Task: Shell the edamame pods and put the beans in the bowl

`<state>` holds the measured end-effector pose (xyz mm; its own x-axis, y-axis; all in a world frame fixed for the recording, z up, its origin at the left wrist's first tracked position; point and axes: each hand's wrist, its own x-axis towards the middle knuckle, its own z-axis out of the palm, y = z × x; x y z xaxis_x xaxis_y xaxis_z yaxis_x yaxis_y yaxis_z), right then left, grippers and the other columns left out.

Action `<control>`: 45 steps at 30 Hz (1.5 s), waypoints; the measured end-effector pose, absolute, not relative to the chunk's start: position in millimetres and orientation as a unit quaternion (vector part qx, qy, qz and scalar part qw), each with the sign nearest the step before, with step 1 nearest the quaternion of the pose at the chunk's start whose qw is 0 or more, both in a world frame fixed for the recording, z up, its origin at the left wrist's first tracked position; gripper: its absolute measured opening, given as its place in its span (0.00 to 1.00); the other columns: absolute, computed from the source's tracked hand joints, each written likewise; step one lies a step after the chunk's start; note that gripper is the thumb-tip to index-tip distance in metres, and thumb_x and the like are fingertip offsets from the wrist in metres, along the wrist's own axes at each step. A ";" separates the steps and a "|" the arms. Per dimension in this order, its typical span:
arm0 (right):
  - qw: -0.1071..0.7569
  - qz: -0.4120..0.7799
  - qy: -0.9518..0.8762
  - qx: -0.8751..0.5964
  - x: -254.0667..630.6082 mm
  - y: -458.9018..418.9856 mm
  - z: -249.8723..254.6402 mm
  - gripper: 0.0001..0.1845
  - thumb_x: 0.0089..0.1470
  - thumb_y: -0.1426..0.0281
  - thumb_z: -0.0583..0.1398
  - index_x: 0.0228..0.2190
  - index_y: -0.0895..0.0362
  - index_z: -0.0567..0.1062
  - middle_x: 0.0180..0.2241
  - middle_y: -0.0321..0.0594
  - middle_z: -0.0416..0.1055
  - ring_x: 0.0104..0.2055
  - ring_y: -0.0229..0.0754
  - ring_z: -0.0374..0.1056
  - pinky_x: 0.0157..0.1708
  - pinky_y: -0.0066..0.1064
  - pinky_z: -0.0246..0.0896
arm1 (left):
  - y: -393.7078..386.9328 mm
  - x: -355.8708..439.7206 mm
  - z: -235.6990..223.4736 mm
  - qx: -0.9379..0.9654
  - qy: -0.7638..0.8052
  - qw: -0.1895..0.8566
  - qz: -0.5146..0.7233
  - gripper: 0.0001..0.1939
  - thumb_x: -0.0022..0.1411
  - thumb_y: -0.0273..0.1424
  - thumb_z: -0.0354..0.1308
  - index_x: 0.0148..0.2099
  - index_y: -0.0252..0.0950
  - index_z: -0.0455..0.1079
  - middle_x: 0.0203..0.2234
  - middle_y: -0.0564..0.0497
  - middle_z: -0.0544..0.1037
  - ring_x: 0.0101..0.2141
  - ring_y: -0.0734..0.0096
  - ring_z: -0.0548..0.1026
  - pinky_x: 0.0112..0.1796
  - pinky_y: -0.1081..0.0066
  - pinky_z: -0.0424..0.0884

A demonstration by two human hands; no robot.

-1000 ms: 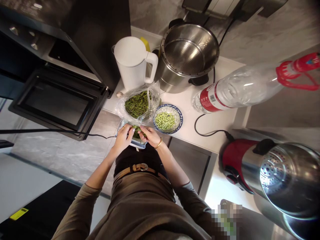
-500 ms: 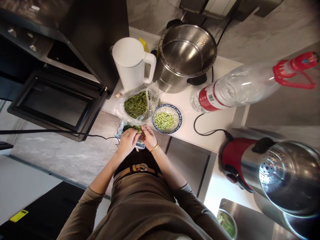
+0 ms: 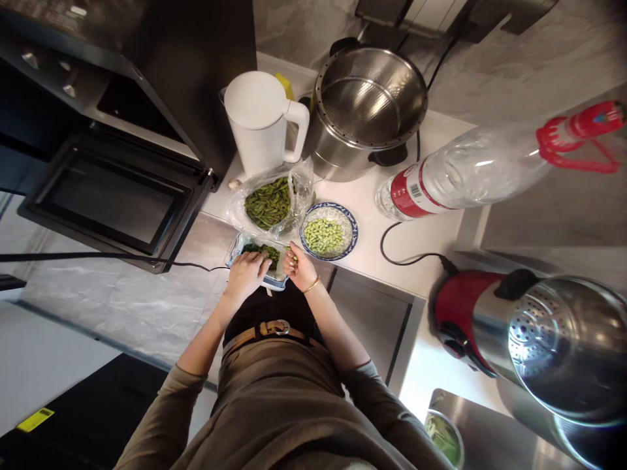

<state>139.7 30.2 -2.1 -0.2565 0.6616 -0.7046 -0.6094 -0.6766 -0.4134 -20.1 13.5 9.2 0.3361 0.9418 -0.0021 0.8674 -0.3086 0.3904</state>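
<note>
My left hand point(image 3: 247, 273) is over a small lined bin point(image 3: 275, 284) holding dark green pod shells point(image 3: 271, 254). Its fingers are stretched out above the shells, and I see nothing held in them. My right hand point(image 3: 300, 269) is curled closed beside the bin's right side, with a bit of green soybean point(image 3: 294, 258) showing at the fingers. Just beyond it, a blue-rimmed plate point(image 3: 353, 232) bears shelled soybeans point(image 3: 323, 236). A clear plastic bag point(image 3: 304, 176) full of unshelled edamame pods point(image 3: 268, 202) lies on the counter left of the plate.
Behind the bag stand a white jug point(image 3: 257, 121) and a steel pot point(image 3: 337, 156). A large water bottle point(image 3: 455, 173) stands to the right, beyond which is a red and steel appliance point(image 3: 460, 307). An open oven door point(image 3: 108, 199) juts out at left, with a black cord point(image 3: 186, 263) nearby.
My hands were together on a green pod and have now come apart. The left has gone down over the shells; the right has shifted slightly right with its fingers curled in.
</note>
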 end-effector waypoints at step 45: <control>0.316 0.387 -0.683 -0.532 127.5 11.0 15.3 0.20 0.62 0.56 0.44 0.24 0.53 0.60 0.21 0.37 0.61 0.24 0.40 0.59 0.27 0.32 0.53 | 1.6 12.3 31.9 0.190 0.505 0.739 0.404 0.25 0.48 0.51 0.64 0.28 0.37 0.57 0.18 0.60 0.58 0.19 0.81 0.59 0.21 0.77 0.56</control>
<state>127.5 11.0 15.3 -0.2337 0.9721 0.0195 0.4823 0.1333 -0.8658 12.3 1.6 31.9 0.1637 0.7885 -0.5929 -0.4047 0.6018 0.6885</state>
